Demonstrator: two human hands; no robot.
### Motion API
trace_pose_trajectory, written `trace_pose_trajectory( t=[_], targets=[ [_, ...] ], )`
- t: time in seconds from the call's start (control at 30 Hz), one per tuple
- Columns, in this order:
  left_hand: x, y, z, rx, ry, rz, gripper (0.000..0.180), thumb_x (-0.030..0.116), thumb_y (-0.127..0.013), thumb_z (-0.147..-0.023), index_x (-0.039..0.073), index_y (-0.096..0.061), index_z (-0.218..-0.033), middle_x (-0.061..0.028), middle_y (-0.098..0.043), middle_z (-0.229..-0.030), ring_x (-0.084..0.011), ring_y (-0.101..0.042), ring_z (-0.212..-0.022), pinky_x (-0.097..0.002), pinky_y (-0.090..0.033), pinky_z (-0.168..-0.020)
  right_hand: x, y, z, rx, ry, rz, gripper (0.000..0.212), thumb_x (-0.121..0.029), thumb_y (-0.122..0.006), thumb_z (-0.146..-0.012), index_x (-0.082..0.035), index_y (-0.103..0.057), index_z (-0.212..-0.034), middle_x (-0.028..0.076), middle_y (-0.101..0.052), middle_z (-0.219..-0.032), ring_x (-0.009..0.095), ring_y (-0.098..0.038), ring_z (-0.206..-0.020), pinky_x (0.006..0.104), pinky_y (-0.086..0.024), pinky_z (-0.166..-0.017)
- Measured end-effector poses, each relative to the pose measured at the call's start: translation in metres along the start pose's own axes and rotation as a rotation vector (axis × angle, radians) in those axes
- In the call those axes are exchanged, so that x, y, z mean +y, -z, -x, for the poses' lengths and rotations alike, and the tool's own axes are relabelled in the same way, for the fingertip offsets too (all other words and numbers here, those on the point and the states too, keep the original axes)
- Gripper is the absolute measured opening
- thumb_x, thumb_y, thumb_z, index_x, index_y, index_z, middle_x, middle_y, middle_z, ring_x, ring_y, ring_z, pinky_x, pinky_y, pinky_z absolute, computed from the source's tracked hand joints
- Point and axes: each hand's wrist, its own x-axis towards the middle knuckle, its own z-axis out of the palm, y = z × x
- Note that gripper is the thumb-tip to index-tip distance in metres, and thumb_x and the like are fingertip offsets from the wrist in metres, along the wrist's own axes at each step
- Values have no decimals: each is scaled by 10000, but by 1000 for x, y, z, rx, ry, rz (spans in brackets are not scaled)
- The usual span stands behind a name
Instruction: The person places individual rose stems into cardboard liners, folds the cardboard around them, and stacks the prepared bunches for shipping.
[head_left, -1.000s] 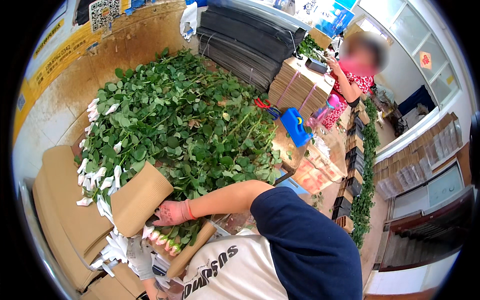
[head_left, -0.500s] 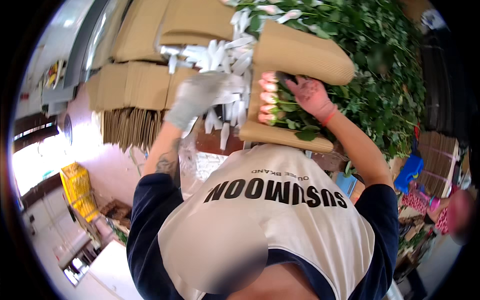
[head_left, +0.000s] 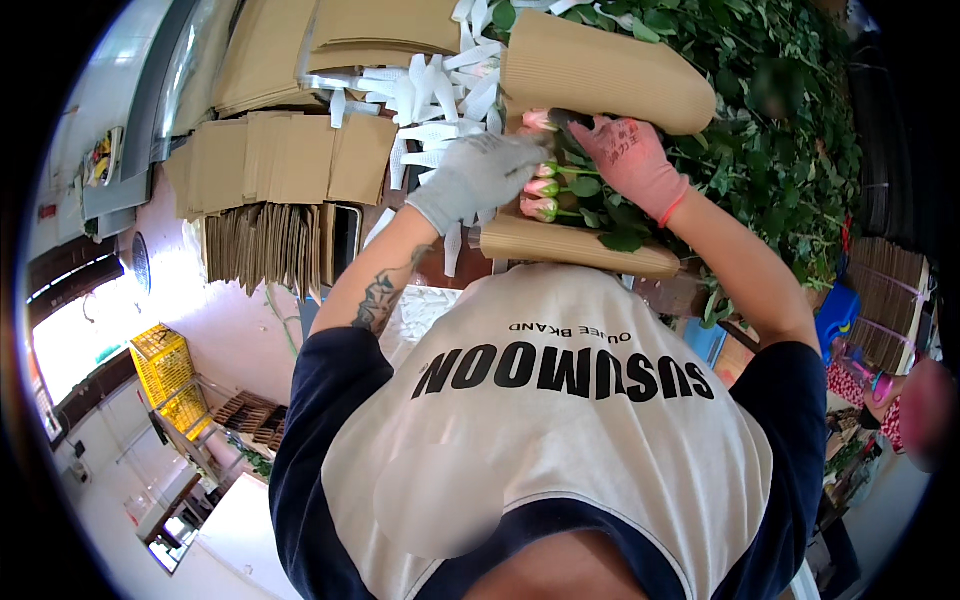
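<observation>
Several pink roses (head_left: pixel 540 208) lie in a column on a corrugated cardboard wrap (head_left: pixel 510 228), heads to the left and leafy stems to the right. My left hand (head_left: pixel 485 175), in a grey-white glove, reaches over the rose heads and hides at least part of one. Its fingers are pressed together, the tips blurred; I cannot make out what they pinch. My right hand (head_left: pixel 632 165), in a pink glove, is closed by the upper stems, next to a dark shape too unclear to name. Above the roses, a flap of the cardboard (head_left: pixel 610 75) curves over.
White mesh bud sleeves (head_left: pixel 430 90) are heaped left of the wrap. Brown cardboard sheets (head_left: pixel 290 160) lie stacked farther left. A mass of leafy green stems (head_left: pixel 770 190) covers the right side. Another person's arm (head_left: pixel 880 390) shows at the far right.
My left hand has moved right, from over the white sleeves to the rose heads. My right hand stays by the upper stems. The view has shifted slightly.
</observation>
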Motion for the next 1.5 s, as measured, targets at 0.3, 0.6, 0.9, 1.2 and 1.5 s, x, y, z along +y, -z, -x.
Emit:
trace_pose_trajectory(
  t=[0.3, 0.6, 0.9, 1.2, 1.5],
  targets=[
    [15, 21, -7, 7, -8, 77, 215, 249, -593, -816, 174, -681, -997, -32, -630, -949, -232, -623, -817, -342, -493, -700, -25, 44, -3, -360, 111, -467, 283, -292, -649, -725, -82, -607, -911, 113, -622, -824, 280, -622, -818, 396, -493, -714],
    [-10, -1, -14, 110, -69, 196, 229, 175, -636, -773, 165, -686, -996, -54, -638, -995, -240, -627, -870, -341, -500, -770, -31, 31, -8, -418, 174, -547, 239, -272, -634, -740, -64, -590, -848, 130, -617, -808, 288, -617, -807, 397, -487, -714],
    [-8, 12, -19, 51, 36, 134, 241, 316, -636, -801, 177, -684, -992, -49, -643, -969, -235, -630, -855, -344, -501, -753, -34, 36, -10, -373, 31, -330, 267, -300, -645, -752, -90, -556, -890, 76, -591, -834, 265, -618, -768, 386, -477, -643],
    [-10, -3, -19, 70, 75, 155, 194, 316, -619, -803, 172, -688, -912, -44, -658, -907, -244, -635, -828, -353, -500, -743, -36, 16, -4, -246, 68, -426, 179, -219, -567, -756, -77, -594, -863, 79, -617, -751, 262, -630, -674, 411, -479, -570],
    [-6, -8, -15, 84, 73, 129, 252, 338, -616, -802, 151, -674, -959, -57, -650, -978, -254, -632, -848, -352, -493, -760, -38, 17, -11, -291, 20, -488, 219, -221, -612, -741, -77, -588, -905, 90, -602, -760, 288, -609, -686, 415, -479, -610]
  ],
)
